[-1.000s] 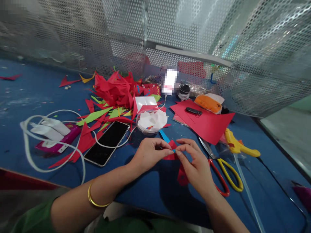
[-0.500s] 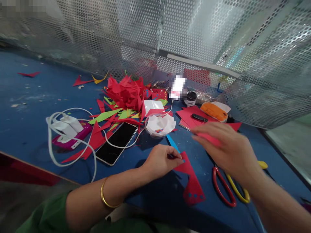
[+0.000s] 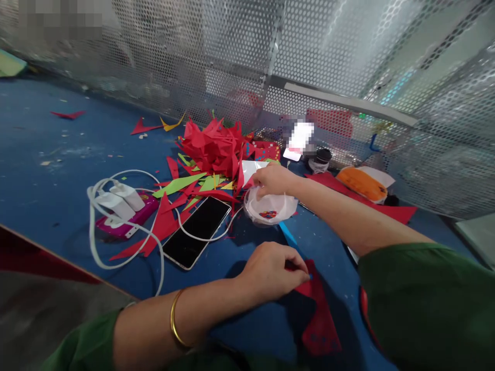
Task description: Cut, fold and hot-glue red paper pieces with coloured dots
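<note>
My left hand (image 3: 274, 273) pinches a red paper cut-out (image 3: 320, 319) between thumb and fingertips, close to its top corner. The cut-out has small blue dots or holes and hangs down over the blue table. My right hand (image 3: 276, 180) reaches across to the back edge of a clear plastic bowl (image 3: 284, 208) lined with white, which has small colourful bits in it. Its fingers are curled beside a white card (image 3: 251, 169) and the heap of red paper scraps (image 3: 214, 147); what they hold, if anything, is hidden. A narrow blue strip (image 3: 288, 233) lies in front of the bowl.
A black-screened phone (image 3: 197, 232) lies left of the bowl. White cables loop around chargers (image 3: 119, 201) on a purple power strip (image 3: 129, 224). Behind stands a perforated metal screen (image 3: 232, 51). My right sleeve mostly covers the red scissor handle (image 3: 365, 309). An orange packet (image 3: 361, 184) lies at right.
My right hand has moved left and away from me, from above the scissors to the bowl. My left hand keeps its pinch on the red cut-out. The view has shifted slightly.
</note>
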A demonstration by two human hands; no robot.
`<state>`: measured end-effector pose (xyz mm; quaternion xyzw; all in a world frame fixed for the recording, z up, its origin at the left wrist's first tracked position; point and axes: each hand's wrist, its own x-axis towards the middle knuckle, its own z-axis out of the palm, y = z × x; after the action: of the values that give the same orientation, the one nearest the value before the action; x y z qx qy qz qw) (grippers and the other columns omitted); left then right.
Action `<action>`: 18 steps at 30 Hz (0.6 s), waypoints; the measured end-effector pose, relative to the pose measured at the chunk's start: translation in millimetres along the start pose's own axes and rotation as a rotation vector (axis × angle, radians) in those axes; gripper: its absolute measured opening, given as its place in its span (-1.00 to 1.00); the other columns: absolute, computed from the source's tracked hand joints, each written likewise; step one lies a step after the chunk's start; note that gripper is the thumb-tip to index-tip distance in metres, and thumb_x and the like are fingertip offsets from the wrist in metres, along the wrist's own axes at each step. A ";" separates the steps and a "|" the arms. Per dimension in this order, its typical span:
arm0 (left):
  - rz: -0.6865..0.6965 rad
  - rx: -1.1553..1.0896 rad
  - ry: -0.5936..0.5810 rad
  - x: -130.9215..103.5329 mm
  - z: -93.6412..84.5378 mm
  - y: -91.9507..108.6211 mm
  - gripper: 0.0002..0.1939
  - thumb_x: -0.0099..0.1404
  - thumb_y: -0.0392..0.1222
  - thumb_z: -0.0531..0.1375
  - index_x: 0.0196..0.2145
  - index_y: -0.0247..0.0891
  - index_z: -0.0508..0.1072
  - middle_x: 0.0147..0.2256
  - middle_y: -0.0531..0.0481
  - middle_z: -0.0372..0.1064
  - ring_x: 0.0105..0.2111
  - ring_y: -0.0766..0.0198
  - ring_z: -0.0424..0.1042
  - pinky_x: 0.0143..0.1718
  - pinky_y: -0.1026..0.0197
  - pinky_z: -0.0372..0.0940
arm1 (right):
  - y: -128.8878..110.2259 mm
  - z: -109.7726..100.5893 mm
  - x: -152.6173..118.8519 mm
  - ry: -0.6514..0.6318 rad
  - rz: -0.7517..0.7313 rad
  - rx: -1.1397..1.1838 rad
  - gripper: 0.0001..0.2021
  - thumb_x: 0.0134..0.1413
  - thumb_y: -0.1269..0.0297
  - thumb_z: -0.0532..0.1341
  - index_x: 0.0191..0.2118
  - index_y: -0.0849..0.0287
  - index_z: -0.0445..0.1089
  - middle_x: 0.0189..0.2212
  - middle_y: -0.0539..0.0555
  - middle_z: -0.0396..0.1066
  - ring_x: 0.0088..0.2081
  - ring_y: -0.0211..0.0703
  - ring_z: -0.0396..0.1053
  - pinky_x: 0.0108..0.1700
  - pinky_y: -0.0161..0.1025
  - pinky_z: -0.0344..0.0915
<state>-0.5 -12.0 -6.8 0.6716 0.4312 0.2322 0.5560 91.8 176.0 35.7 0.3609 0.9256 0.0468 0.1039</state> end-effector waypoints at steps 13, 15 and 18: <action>0.034 -0.010 -0.005 -1.7 -0.4 1.0 -0.90 0.10 -0.22 0.28 -0.44 -0.22 0.63 -0.50 0.06 0.53 -0.49 0.31 0.42 -0.40 0.29 0.21 | 4.8 10.3 -11.4 0.130 0.006 0.012 -0.79 0.25 0.15 0.22 -0.24 0.12 0.56 -0.26 0.08 0.58 -0.25 -0.09 0.41 -0.13 -0.14 0.07; 0.040 -0.007 -0.005 -1.3 -0.9 0.7 -0.89 0.10 -0.23 0.27 -0.44 -0.22 0.63 -0.49 0.06 0.54 -0.48 0.32 0.44 -0.40 0.29 0.21 | 5.3 11.0 -14.3 0.176 -0.014 0.002 -0.77 0.28 0.16 0.19 -0.25 0.11 0.58 -0.27 0.07 0.58 -0.27 -0.11 0.41 -0.14 -0.13 0.07; 0.052 0.001 -0.007 -0.8 -1.1 0.4 -0.89 0.10 -0.24 0.27 -0.44 -0.22 0.63 -0.50 0.07 0.54 -0.48 0.33 0.44 -0.40 0.30 0.21 | 5.5 13.3 -18.5 0.259 -0.031 0.007 -0.75 0.31 0.19 0.16 -0.24 0.10 0.59 -0.26 0.07 0.59 -0.24 -0.11 0.42 -0.13 -0.12 0.06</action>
<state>-1.7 -12.1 -6.0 0.6836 0.4118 0.2440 0.5511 111.7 167.7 26.5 0.3377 0.9369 0.0882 -0.0170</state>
